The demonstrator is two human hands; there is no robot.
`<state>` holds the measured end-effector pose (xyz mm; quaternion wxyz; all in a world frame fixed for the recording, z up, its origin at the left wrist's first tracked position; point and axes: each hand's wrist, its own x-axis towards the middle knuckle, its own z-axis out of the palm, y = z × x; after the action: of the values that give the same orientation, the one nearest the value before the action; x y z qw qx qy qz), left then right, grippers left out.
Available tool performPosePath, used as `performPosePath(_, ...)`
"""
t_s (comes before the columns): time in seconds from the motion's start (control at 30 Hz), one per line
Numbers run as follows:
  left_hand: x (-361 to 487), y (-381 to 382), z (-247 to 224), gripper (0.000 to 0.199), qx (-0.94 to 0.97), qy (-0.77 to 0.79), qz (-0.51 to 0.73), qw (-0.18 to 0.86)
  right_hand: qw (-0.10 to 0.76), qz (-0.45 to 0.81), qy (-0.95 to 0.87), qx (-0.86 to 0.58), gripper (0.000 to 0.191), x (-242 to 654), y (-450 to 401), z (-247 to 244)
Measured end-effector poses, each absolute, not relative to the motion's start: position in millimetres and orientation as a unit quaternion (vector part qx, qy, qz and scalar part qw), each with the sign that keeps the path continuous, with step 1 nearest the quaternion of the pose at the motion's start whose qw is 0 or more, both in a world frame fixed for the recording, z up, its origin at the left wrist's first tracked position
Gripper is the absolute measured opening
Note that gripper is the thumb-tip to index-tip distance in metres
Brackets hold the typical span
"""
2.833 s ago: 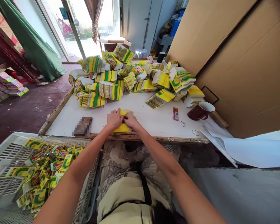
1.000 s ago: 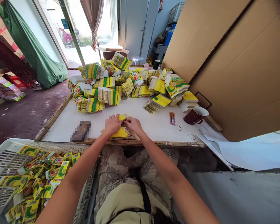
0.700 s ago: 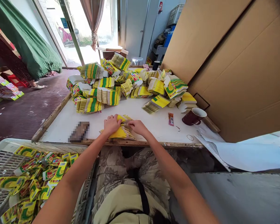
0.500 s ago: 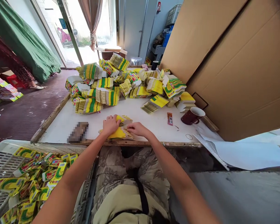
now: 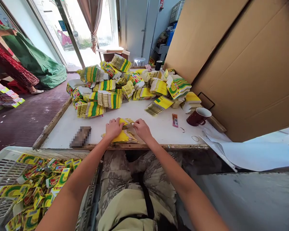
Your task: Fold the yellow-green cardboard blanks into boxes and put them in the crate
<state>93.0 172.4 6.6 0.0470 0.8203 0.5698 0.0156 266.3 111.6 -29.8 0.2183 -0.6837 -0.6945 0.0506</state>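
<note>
At the table's front edge my left hand (image 5: 113, 129) is curled over a small stack of flat, yellow cardboard cartons (image 5: 127, 123), fingers closed on it. My right hand (image 5: 142, 128) pinches at the right end of this stack, its fingertips together at the cartons' edges. Another fanned bunch of yellow cartons (image 5: 124, 137) lies just below, close to both wrists. Behind the hands, a heap of bundled yellow, green and white cartons (image 5: 110, 99) covers the far part of the white table (image 5: 135, 110).
A white crate (image 5: 4, 173) of folded small boxes (image 5: 33, 192) stands at lower left. On the table are a blurred dark rectangle (image 5: 80, 137), a small red packet (image 5: 174, 120) and a maroon mug (image 5: 197, 116). Tall cardboard (image 5: 221, 57) rises at right. A person (image 5: 12, 64) stands far left beside green cloth (image 5: 36, 61).
My right hand has shifted a little forward, from beside the lower bunch up to the upper stack's edge. My left hand stays put. The green cloth at far left has moved, and the person's arm now shows.
</note>
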Motion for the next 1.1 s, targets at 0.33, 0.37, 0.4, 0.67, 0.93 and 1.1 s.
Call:
performPosePath(0.33, 91, 172, 4, 0.049, 0.825, 0.563, 0.022, 0.043, 0.201, 0.052, -0.659, -0.723, 0.021, 251, 133, -26)
performPosePath(0.37, 91, 172, 4, 0.049, 0.827, 0.560, 0.023, 0.044, 0.199, 0.056, -0.653, -0.728, 0.022, 249, 135, -26)
performPosePath(0.4, 90, 172, 3, 0.049, 0.828, 0.558, 0.025, 0.044, 0.197, 0.061, -0.647, -0.734, 0.024, 248, 137, -26)
performPosePath(0.67, 89, 174, 3, 0.043, 0.836, 0.546, 0.024, 0.052, 0.169, 0.149, -0.601, -0.767, 0.038, 233, 148, -28)
performPosePath(0.93, 90, 176, 4, 0.041, 0.837, 0.544, 0.022, 0.060, 0.179, 0.257, -0.612, -0.726, 0.032, 218, 155, -32)
performPosePath(1.1, 90, 175, 4, 0.045, 0.831, 0.552, 0.025, 0.065, 0.189, 0.240, -0.605, -0.735, 0.034, 240, 148, -30)
